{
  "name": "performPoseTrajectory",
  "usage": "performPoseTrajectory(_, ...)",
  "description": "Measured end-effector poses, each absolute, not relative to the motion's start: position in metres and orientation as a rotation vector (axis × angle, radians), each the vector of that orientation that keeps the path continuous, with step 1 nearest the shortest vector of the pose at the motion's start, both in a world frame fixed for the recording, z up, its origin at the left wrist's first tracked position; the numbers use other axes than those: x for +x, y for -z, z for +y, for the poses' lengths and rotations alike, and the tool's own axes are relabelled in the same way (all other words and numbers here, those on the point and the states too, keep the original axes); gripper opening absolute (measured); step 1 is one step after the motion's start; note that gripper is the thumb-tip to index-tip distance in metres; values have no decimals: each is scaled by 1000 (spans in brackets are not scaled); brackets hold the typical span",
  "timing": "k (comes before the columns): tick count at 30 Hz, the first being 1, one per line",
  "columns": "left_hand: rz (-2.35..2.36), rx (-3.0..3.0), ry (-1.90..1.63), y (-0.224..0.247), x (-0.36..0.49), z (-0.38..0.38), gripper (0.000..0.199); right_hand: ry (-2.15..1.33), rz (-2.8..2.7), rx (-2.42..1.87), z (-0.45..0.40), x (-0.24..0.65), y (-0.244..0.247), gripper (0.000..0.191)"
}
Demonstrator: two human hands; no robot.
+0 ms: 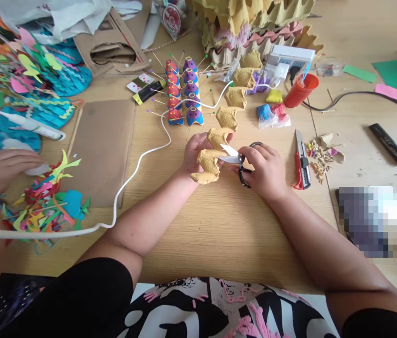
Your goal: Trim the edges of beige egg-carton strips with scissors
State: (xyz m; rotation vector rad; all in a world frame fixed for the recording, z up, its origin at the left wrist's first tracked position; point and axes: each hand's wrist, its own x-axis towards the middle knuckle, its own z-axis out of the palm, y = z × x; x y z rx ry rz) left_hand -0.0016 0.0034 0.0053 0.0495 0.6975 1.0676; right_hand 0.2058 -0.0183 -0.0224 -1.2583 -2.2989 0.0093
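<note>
My left hand (195,149) holds a long strip of yellow egg carton (226,118) near its closer end. The strip's cups run away from me toward the back of the table. Black-handled scissors (232,158) are in my right hand (267,169), fingers wrapped round the handles. Their blades are parted, with the carton's right edge at or between them. Just beyond my hands stand painted egg-carton caterpillars, one red and blue (174,94) and one purple and blue (192,94), with coloured pins sticking out.
A red box cutter (302,164) lies to the right, beside carton scraps (323,155). A white cable (142,157) crosses the table. At left, another person's hand (11,171) is near paper scraps (49,202) and a cardboard sheet (102,150). Egg trays (255,28) and a red cup (300,91) stand behind.
</note>
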Motion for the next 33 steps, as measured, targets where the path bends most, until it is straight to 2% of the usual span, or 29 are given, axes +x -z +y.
performPoseTrajectory(7,636,44,-1031,-7,-1,4,65,58,-2315,-1287,-21,207,21,38)
performPoseTrajectory(16,655,158,-1033,-1,-1,5,49,189,-2278,-1193,-19,208,26,34)
performPoseTrajectory(33,729,252,-1042,8,-3,9,44,172,-2309,-1203,-21,211,23,26)
